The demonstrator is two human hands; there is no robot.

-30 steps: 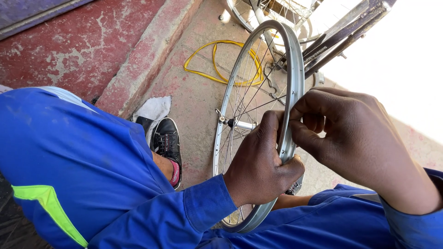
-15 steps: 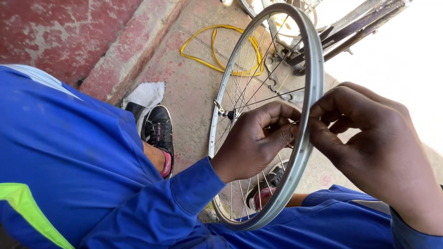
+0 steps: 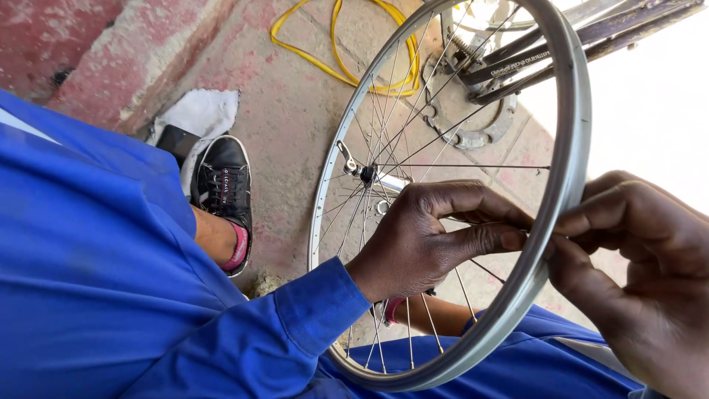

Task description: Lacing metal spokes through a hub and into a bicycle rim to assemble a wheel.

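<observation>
A bare silver bicycle wheel rim [image 3: 572,111] with thin spokes [image 3: 402,129] and a hub [image 3: 373,177] stands upright between my knees. My left hand [image 3: 436,236] reaches through the spokes from inside the wheel, its thumb and fingers pinched on a spoke right at the rim. My right hand [image 3: 642,273] is on the outer side of the rim, fingers closed against the rim at that same spot. What the fingertips pinch is hidden. Both arms wear blue sleeves.
My black shoe [image 3: 225,185] rests on the concrete floor beside a white cloth [image 3: 199,114]. A yellow cable [image 3: 340,59] lies coiled further off. A dark bicycle frame and a chainring [image 3: 473,125] sit behind the wheel. A red-painted kerb [image 3: 111,66] runs along the left.
The wheel has turned to face me more openly and fills more of the view. My left hand moved from gripping the rim to pinching a spoke inside it; the right hand stays at the rim.
</observation>
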